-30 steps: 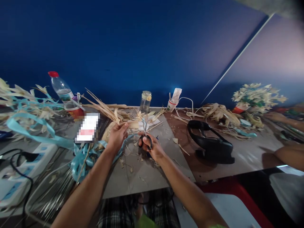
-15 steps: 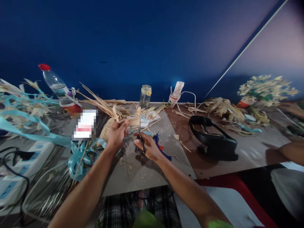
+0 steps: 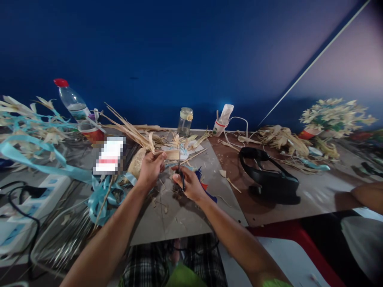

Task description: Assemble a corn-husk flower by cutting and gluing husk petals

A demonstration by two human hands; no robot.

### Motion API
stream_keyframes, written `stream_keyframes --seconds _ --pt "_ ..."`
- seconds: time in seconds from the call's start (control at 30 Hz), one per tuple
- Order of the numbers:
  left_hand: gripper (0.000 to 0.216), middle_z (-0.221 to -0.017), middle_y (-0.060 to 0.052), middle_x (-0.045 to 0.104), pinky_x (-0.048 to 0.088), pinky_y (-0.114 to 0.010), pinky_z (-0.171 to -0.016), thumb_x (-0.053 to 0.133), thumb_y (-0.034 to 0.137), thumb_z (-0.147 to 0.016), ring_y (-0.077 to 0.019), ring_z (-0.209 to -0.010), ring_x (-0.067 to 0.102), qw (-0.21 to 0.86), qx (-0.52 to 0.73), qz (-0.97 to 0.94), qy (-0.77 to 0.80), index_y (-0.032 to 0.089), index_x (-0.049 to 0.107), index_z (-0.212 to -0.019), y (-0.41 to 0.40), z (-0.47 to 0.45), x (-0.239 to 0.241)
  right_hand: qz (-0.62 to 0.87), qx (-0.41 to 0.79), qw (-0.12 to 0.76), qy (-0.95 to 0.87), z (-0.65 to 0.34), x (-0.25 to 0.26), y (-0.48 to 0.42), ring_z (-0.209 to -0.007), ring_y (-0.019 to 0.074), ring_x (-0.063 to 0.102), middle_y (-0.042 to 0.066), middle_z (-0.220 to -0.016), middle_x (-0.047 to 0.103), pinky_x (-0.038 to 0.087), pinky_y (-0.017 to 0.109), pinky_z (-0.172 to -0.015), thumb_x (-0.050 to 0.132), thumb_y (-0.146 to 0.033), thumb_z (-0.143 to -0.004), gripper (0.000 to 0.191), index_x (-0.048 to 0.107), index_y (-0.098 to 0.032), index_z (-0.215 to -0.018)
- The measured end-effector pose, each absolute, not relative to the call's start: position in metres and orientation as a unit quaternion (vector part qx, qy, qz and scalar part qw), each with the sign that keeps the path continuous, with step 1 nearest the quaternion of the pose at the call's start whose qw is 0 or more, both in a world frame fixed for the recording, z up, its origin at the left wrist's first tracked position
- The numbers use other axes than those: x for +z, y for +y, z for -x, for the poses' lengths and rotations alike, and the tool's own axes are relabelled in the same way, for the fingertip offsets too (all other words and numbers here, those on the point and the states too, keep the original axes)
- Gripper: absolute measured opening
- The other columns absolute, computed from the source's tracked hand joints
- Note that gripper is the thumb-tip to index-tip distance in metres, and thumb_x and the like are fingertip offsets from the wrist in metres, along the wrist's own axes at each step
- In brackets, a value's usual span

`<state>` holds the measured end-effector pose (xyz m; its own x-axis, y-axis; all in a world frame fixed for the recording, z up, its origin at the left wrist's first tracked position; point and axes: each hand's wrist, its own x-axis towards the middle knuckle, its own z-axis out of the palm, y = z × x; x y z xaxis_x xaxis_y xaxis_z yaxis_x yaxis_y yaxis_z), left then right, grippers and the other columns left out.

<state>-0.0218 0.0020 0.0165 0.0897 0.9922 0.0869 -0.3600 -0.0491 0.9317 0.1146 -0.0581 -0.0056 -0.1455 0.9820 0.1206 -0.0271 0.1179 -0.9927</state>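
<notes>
My left hand point(image 3: 152, 167) is closed, pinching a pale strip of dried corn husk point(image 3: 171, 154) that stretches to the right from its fingertips. In my right hand point(image 3: 189, 182) is a pair of dark-handled scissors point(image 3: 182, 178), its blades pointing up and away from me at the strip's right end. Whether the blades touch the husk I cannot tell. Beneath and behind the hands lie more husk pieces, with a small husk flower point(image 3: 177, 140) beyond the scissors. Partly hidden by my right hand is a blue tool with an orange part point(image 3: 204, 186), perhaps a glue gun.
A phone point(image 3: 109, 156), light-blue ribbon point(image 3: 101, 199) and a white power strip point(image 3: 38, 207) crowd the left. Behind stand a red-capped bottle point(image 3: 73, 101), a jar point(image 3: 185, 121) and a paper cup point(image 3: 220, 126). A black headset point(image 3: 269, 175) lies right; another person's arm point(image 3: 368, 195) rests beyond.
The whole view has shifted slightly. Both my hands keep nearly the same places, the scissors still beside the husk strip. At the far right, the other person's hand near the flowers has gone from view.
</notes>
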Motion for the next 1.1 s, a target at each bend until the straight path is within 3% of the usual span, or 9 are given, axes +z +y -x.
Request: stream_keyframes --seconds 0.53,0.8,1.1 --pt "0.022 -0.042 0.008 0.026 0.024 -0.018 -0.037 0.068 0.029 -0.068 -0.0033 -0.035 0.025 0.613 0.553 -0.453 0.337 0.016 0.052 -0.059 0.006 0.027 0.018 0.435 0.503 0.493 -0.561 -0.113 -0.002 -0.064 -0.056 0.0082 0.038 -0.003 -0.065 0.042 0.033 0.022 -0.054 0.061 -0.052 -0.072 0.043 0.051 -0.016 -0.093" --pt "0.022 -0.046 0.008 0.035 0.025 -0.017 -0.037 0.07 0.027 -0.066 -0.0032 -0.036 0.027 0.635 0.56 -0.419 0.328 0.017 0.059 -0.082 0.006 0.033 0.022 0.456 0.477 0.466 -0.59 -0.115 -0.001 -0.064 -0.055 0.0093 0.038 -0.003 -0.063 0.041 0.03 0.022 -0.052 0.061 -0.048 -0.072 0.037 0.053 -0.017 -0.09" --pt "0.028 -0.049 0.009 0.037 0.027 -0.015 -0.038 0.073 0.028 -0.061 -0.0009 -0.037 0.028 0.609 0.595 -0.365 0.377 0.016 0.048 -0.066 0.003 0.033 0.034 0.457 0.457 0.41 -0.644 -0.118 -0.012 -0.063 -0.056 0.0098 0.041 -0.002 -0.065 0.046 0.033 0.021 -0.053 0.061 -0.045 -0.074 0.035 0.056 -0.017 -0.094"
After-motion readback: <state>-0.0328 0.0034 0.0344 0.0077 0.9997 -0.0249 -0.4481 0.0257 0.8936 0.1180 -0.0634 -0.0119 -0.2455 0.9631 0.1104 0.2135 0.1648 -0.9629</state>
